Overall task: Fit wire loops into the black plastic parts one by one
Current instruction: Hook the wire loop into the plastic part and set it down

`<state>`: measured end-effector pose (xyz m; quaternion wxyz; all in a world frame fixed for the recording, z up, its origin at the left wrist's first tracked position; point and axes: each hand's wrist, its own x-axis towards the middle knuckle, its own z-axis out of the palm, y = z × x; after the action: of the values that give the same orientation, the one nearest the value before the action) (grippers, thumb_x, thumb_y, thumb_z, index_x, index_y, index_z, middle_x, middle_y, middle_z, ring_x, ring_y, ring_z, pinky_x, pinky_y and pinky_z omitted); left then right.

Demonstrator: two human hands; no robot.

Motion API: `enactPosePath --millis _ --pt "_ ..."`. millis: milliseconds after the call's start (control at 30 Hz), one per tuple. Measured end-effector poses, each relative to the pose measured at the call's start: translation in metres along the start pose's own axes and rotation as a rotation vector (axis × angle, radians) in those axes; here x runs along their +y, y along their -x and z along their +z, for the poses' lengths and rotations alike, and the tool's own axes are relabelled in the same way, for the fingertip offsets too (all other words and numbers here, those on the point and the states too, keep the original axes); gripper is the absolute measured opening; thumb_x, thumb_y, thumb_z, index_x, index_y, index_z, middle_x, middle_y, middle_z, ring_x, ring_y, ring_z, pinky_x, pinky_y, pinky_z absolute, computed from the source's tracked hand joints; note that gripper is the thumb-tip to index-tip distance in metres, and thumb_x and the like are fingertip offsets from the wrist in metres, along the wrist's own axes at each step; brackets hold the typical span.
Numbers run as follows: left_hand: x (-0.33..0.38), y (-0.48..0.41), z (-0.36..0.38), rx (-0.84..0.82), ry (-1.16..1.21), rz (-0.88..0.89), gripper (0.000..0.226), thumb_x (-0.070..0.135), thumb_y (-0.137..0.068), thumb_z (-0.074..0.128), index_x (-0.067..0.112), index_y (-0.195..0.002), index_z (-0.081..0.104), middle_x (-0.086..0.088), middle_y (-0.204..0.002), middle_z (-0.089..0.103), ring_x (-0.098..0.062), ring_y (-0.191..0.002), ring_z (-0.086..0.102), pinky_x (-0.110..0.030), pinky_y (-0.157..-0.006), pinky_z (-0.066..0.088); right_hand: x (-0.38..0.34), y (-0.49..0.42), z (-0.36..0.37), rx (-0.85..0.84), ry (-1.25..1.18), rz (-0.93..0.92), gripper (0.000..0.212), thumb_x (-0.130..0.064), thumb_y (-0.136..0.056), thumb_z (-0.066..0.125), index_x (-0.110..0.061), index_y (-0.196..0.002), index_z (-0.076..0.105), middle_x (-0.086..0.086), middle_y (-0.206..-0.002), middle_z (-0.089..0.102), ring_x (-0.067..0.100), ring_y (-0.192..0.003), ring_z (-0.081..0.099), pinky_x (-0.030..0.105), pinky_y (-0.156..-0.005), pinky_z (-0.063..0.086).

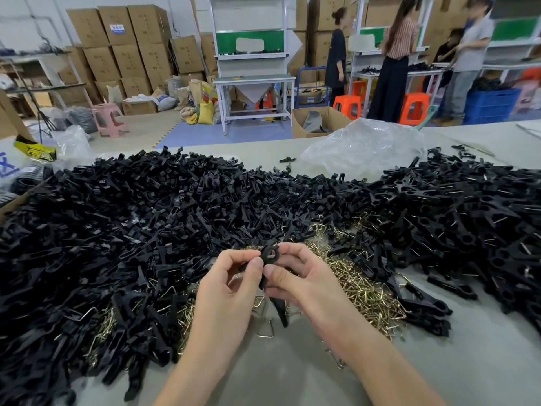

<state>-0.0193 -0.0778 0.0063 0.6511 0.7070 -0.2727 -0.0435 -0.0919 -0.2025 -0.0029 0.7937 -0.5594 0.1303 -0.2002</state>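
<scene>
Grey worktable (292, 376) is bearing heaps; left hand (231, 284) and right hand (301, 276) are both pinching one black plastic part (268, 260) between them, seemingly mid-fitting. Wire loops (360, 288) are lying just beyond the right hand; pressing home probably comes next.

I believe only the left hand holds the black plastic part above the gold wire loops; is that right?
Not quite: in the head view, both the left hand and the right hand hold the black plastic part above the gold wire loops.
</scene>
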Motion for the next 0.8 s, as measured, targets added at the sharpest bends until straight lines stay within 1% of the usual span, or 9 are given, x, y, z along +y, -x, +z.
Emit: enactPosePath --millis 200,333,400,467,533,600,700,733,800 --pt "0.002 0.000 0.000 -0.046 0.001 -0.030 0.012 0.015 -0.096 0.063 0.025 -0.094 0.069 0.008 -0.083 0.075 -0.001 -0.070 0.068 -0.008 -0.061 0.046 -0.004 0.002 0.000 0.006 0.036 -0.033 0.031 -0.001 -0.090 0.072 -0.010 -0.117 0.060 0.009 -0.107 0.076 0.017 -0.085 0.073 0.026 -0.075 0.060" --pt "0.003 0.000 -0.006 -0.104 -0.027 -0.004 0.021 0.016 -0.101 0.056 0.032 -0.096 0.069 0.010 -0.082 0.075 -0.009 -0.069 0.067 -0.014 -0.059 0.050 -0.005 0.002 -0.001 0.001 0.094 -0.077 0.039 -0.002 -0.089 0.072 -0.020 -0.123 0.065 0.004 -0.101 0.077 0.017 -0.084 0.074 0.027 -0.075 0.060" --pt "0.002 -0.001 -0.009 -0.131 -0.065 0.013 0.027 0.017 -0.102 0.055 0.039 -0.097 0.070 0.013 -0.084 0.074 -0.011 -0.067 0.064 -0.023 -0.060 0.050 -0.005 0.002 -0.002 -0.023 0.106 -0.091 0.036 -0.002 -0.089 0.072 -0.026 -0.116 0.071 0.003 -0.095 0.076 0.016 -0.080 0.073 0.026 -0.074 0.060" --pt "0.000 -0.002 -0.011 -0.146 -0.126 0.032 0.029 0.022 -0.102 0.053 0.046 -0.100 0.069 0.018 -0.087 0.073 0.000 -0.069 0.062 -0.016 -0.059 0.047 -0.004 0.000 -0.003 -0.017 0.114 -0.100 0.029 -0.002 -0.088 0.073 -0.027 -0.104 0.075 0.002 -0.091 0.074 0.017 -0.078 0.073 0.025 -0.072 0.060" --pt "-0.004 -0.003 -0.013 -0.122 -0.236 0.077 0.023 0.034 -0.101 0.047 0.045 -0.110 0.065 0.024 -0.093 0.071 0.004 -0.082 0.063 -0.013 -0.068 0.046 -0.004 -0.001 -0.004 0.030 0.103 -0.114 0.022 -0.009 -0.083 0.077 -0.020 -0.102 0.073 0.002 -0.090 0.074 0.020 -0.079 0.075 0.024 -0.072 0.060" --pt "-0.006 -0.005 -0.021 -0.106 -0.467 0.162 0.029 0.046 -0.099 0.039 0.041 -0.120 0.059 0.024 -0.106 0.066 0.002 -0.098 0.060 -0.021 -0.084 0.048 -0.004 -0.003 -0.007 0.117 0.079 -0.134 0.028 -0.018 -0.079 0.078 -0.013 -0.104 0.068 0.004 -0.097 0.076 0.024 -0.084 0.076 0.024 -0.073 0.060" --pt "-0.011 -0.008 -0.034 -0.385 -0.964 0.258 0.055 0.067 -0.092 0.026 0.041 -0.133 0.051 0.027 -0.129 0.049 -0.002 -0.123 0.045 -0.031 -0.105 0.036 -0.005 -0.007 -0.015 0.264 0.044 -0.145 0.026 -0.012 -0.084 0.077 -0.012 -0.107 0.064 0.012 -0.105 0.073 0.022 -0.086 0.076 0.023 -0.074 0.060" --pt "-0.014 -0.009 -0.037 -0.476 -1.059 0.216 0.059 0.073 -0.089 0.024 0.045 -0.135 0.047 0.028 -0.132 0.042 -0.002 -0.126 0.039 -0.029 -0.108 0.030 -0.005 -0.007 -0.016 0.291 0.033 -0.151 0.025 -0.011 -0.086 0.076 -0.012 -0.107 0.064 0.012 -0.105 0.073 0.020 -0.085 0.076 0.023 -0.075 0.060" --pt "-0.019 -0.012 -0.039 -0.527 -1.095 0.155 0.052 0.075 -0.091 0.031 0.048 -0.133 0.046 0.027 -0.130 0.036 -0.002 -0.125 0.036 -0.026 -0.106 0.027 -0.005 -0.009 -0.018 0.311 0.025 -0.163 0.024 -0.011 -0.087 0.075 -0.013 -0.107 0.063 0.010 -0.104 0.074 0.018 -0.085 0.076 0.022 -0.076 0.059"
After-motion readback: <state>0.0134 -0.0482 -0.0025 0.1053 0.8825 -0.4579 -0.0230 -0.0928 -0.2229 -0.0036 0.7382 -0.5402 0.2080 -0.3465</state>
